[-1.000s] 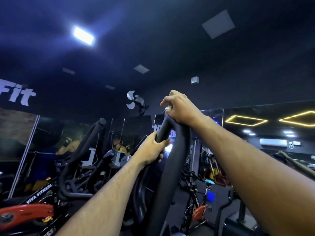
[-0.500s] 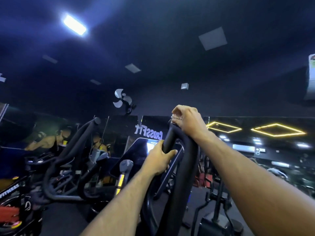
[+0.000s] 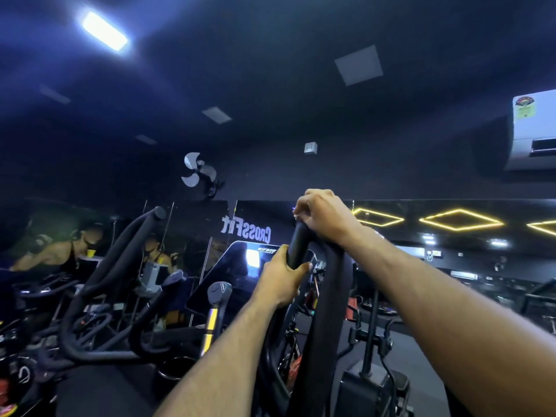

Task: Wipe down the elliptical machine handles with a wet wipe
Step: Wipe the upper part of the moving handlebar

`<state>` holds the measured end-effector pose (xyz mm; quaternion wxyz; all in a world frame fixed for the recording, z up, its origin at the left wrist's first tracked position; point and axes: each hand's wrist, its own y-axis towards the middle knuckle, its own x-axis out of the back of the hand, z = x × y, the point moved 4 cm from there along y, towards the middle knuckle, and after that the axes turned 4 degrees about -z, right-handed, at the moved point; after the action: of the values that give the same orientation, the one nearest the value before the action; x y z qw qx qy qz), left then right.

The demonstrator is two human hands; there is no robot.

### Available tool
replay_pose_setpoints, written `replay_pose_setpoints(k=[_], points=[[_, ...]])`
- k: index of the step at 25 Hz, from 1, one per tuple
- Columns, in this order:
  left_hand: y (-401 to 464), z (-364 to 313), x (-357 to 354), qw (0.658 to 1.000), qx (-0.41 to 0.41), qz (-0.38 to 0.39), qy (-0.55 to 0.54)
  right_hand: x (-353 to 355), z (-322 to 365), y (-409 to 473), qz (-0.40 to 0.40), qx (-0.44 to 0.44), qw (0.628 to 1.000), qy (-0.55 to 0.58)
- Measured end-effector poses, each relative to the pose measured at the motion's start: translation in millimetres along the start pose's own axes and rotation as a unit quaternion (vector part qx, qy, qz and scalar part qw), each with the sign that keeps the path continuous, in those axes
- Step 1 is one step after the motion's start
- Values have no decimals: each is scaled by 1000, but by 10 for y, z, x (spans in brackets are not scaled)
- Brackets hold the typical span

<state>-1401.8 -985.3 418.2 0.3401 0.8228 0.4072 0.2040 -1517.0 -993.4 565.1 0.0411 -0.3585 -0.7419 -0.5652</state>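
Observation:
A thick black looped elliptical handle (image 3: 323, 311) rises in front of me at centre. My right hand (image 3: 325, 215) curls over its top bend, fingers bunched; a small pale bit shows under the fingertips, and I cannot tell if it is the wet wipe. My left hand (image 3: 281, 279) grips the handle's left limb a little lower, thumb across the front. The machine's second black handle (image 3: 120, 266) stands to the left, untouched.
The elliptical's console screen (image 3: 240, 266) sits behind my left hand. A mirror wall with reversed CrossFit lettering (image 3: 245, 231) runs behind. Other black gym machines (image 3: 373, 383) crowd the floor left and right. A wall fan (image 3: 198, 171) and an air conditioner (image 3: 532, 130) hang above.
The view has swung right and tilted, bringing the air conditioner in. Both hands keep their grip on the handle; the right hand stays at the top bend.

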Motion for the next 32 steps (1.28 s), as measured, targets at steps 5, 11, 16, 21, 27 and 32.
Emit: replay_pose_setpoints(k=[5, 11, 16, 21, 27, 32], points=[[21, 17, -4, 1000, 3, 13, -3, 49, 224, -27, 118, 105, 979, -126], [23, 35, -15, 1000, -9, 14, 3, -4, -120, -182, -117, -191, 973, 64], [53, 67, -24, 1000, -13, 16, -4, 63, 21, -312, -109, -105, 986, 65], [42, 42, -28, 1000, -6, 15, -8, -35, 224, -401, -14, 19, 998, -59], [8, 29, 1, 1000, -10, 24, -17, 77, 12, -549, -226, -207, 949, 75], [-14, -2, -1, 1000, -2, 19, -12, -14, 252, -483, -38, -10, 998, -48]])
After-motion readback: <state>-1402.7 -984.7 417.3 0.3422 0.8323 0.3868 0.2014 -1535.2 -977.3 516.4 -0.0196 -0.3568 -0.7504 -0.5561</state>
